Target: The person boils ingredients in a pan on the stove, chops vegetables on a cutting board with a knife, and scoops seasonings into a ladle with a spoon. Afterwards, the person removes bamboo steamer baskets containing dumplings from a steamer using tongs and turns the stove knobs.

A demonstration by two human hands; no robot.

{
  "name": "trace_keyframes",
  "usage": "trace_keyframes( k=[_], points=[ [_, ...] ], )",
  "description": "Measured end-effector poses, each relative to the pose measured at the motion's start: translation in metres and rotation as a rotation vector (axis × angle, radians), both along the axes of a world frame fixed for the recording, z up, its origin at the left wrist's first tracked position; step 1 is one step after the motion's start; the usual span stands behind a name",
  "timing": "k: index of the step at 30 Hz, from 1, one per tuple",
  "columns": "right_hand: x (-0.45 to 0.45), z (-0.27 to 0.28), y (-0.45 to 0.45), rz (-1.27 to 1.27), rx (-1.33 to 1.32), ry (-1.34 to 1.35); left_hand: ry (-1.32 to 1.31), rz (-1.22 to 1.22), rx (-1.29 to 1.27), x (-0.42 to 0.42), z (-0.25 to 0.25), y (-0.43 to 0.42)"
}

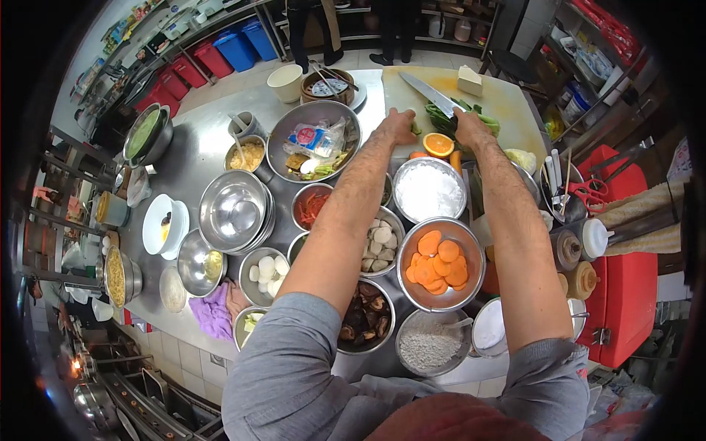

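My right hand (472, 128) is closed round the handle of a kitchen knife (430, 93). The blade points to the far left, above the cutting board (390, 99). Leafy greens (443, 120) lie under and beside the blade, partly hidden by the knife and hand. My left hand (399, 127) is at the board's left side with its fingers curled in. A small green vegetable piece (416, 128) shows at its fingertips. Just in front of the greens sits a halved orange (438, 145), cut face up. A white block (470, 81) rests at the board's far edge.
Close below my arms stand bowls of white powder (429, 191), sliced carrots (437, 266) and mushrooms (365, 316). To the left are a large bowl of scraps (284, 147) and stacked steel bowls (233, 211). Red-handled scissors (588, 195) stand at right. Two people's legs show beyond the table.
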State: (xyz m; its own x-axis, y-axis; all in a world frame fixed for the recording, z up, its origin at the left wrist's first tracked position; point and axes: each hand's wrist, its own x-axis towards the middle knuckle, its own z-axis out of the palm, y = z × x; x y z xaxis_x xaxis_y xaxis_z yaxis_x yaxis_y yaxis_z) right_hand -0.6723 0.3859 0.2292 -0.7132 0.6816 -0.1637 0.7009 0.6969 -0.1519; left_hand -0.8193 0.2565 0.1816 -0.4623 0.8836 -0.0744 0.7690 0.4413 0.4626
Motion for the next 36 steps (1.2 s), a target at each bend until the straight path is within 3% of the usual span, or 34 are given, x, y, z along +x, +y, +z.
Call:
trace_keyframes(
  k=[4,9,18,20,22,24,26,27,29,30,31,36],
  points=[
    [-0.003,-0.014,0.016,0.013,-0.031,0.027,0.017,0.094,0.046,-0.002,-0.006,0.01],
    [0.0,0.007,-0.006,-0.04,-0.077,0.192,0.025,0.156,0.138,-0.004,-0.004,-0.001],
    [-0.026,-0.044,0.033,0.248,-0.003,0.261,0.219,0.07,0.072,0.01,0.038,-0.061],
    [-0.026,-0.063,0.051,0.34,0.086,0.345,0.48,0.018,0.404,-0.005,0.014,-0.071],
    [-0.041,-0.093,0.093,0.439,0.096,0.245,0.415,0.06,0.317,0.016,0.072,-0.12],
    [-0.07,-0.168,0.194,0.678,0.232,0.295,0.422,0.095,0.277,0.03,0.116,-0.169],
    [-0.067,-0.146,0.174,0.614,0.227,0.198,0.55,0.134,0.544,0.058,0.152,-0.243],
    [-0.059,-0.153,0.192,0.577,0.256,0.125,0.591,0.203,0.526,0.072,0.17,-0.28],
    [-0.069,-0.089,0.11,0.391,0.477,-0.122,0.651,0.333,0.48,0.103,0.187,-0.362],
    [-0.071,-0.071,0.089,0.355,0.549,-0.133,0.691,0.41,0.595,0.119,0.193,-0.406],
    [-0.077,-0.056,0.074,0.375,0.582,-0.096,0.741,0.482,0.709,0.141,0.201,-0.451],
    [-0.093,0.039,-0.062,0.509,0.693,0.205,0.91,1.186,0.392,0.317,0.197,-0.68]
  ],
)
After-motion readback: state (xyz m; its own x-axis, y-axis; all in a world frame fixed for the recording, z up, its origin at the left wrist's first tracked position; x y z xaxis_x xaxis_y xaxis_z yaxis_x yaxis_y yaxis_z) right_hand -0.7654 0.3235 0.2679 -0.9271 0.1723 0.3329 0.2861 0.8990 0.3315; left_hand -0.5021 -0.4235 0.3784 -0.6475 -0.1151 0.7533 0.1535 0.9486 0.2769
